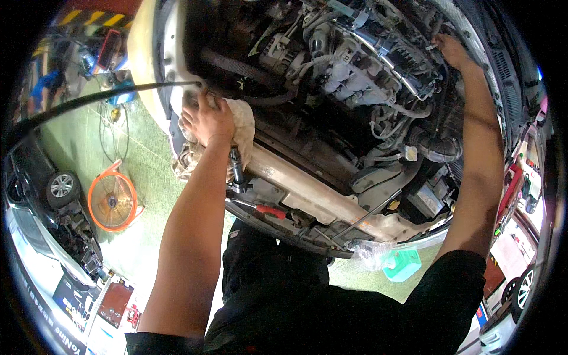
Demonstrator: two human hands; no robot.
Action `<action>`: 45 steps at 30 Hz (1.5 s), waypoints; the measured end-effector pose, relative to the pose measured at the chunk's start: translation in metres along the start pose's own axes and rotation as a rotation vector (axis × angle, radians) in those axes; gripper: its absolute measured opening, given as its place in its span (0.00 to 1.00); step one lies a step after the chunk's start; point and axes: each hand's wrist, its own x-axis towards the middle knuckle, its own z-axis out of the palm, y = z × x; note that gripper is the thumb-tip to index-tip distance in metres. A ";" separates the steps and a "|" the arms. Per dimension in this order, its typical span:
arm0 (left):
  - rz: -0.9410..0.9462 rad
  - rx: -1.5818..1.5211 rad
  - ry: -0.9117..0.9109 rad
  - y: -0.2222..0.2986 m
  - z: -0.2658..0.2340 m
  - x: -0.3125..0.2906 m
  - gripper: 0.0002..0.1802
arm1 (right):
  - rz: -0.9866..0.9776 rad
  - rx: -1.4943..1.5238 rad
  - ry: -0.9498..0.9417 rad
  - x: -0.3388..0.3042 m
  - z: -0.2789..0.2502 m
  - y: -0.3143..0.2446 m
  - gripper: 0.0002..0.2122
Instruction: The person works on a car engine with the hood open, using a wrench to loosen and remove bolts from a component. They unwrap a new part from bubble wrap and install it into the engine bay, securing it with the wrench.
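Note:
At the front left corner of the engine bay, my left hand (208,120) rests on a stained, pale rag (244,124), fingers bent over it. The rag drapes across the car's front edge. My right hand (454,52) reaches to the far right of the bay, beside the engine (361,83). Its fingers are closed near a hose or cable; what they hold is too small to make out. Just below my left wrist stands a dark metal tool with a shiny shaft (237,168). A red-handled hand tool (270,211) lies on the front of the car.
The beige front crossmember (307,177) runs between me and the engine. A thin rod (370,214) slants over it. Below are clear plastic wrap (371,253) and a green container (402,265). An orange fan (112,202) stands left on the floor, near another car (50,195).

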 end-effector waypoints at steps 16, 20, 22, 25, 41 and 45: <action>0.035 -0.050 0.066 -0.001 0.015 -0.001 0.25 | -0.030 -0.216 0.021 0.030 0.041 0.094 0.19; 0.014 -0.017 0.120 -0.011 0.011 -0.001 0.24 | 0.107 -0.035 0.046 0.051 0.044 0.050 0.19; 0.016 0.049 0.127 -0.016 0.007 0.002 0.24 | 0.037 0.023 0.072 0.055 0.042 0.039 0.18; 0.052 -0.028 0.136 -0.003 0.018 0.001 0.23 | -0.149 0.064 0.095 0.027 0.040 0.090 0.17; 0.011 0.025 0.125 -0.024 0.001 -0.001 0.28 | 0.237 0.172 -0.114 0.027 -0.007 -0.036 0.24; 0.039 -0.019 0.121 0.000 0.016 0.001 0.27 | -0.070 -0.034 -0.047 0.019 0.002 0.037 0.24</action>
